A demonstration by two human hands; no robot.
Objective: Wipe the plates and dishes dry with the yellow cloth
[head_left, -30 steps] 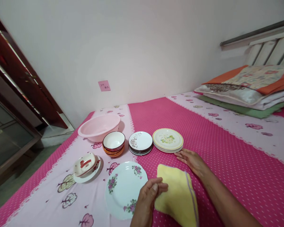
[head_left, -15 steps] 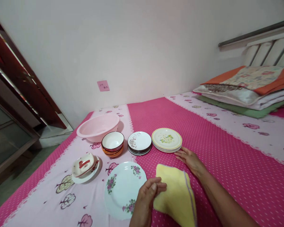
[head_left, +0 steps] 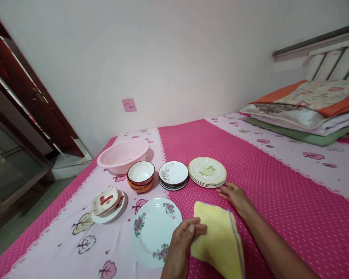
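Observation:
My left hand (head_left: 184, 242) hovers between a large white plate with purple flowers (head_left: 152, 232) and a yellow cloth (head_left: 216, 236); its fingers are apart and hold nothing. My right hand (head_left: 235, 197) has its fingers spread at the lower right edge of a stack of yellow-rimmed plates (head_left: 207, 170), without gripping it. Left of that stack are dark-rimmed small plates (head_left: 173, 173) and nested bowls (head_left: 140, 173) with white insides. A squarish dish with a red mark (head_left: 105, 201) rests on a round plate (head_left: 113, 214).
A pink basin (head_left: 123, 155) stands near the wall at the back left. Folded bedding and a cushion (head_left: 305, 104) are piled at the right by the bed's headboard. The bed's left edge drops to the floor. A pink note (head_left: 129, 105) is on the wall.
The whole view has shifted slightly, so things appear a little further right. My hands have hardly moved relative to the plates and the cloth.

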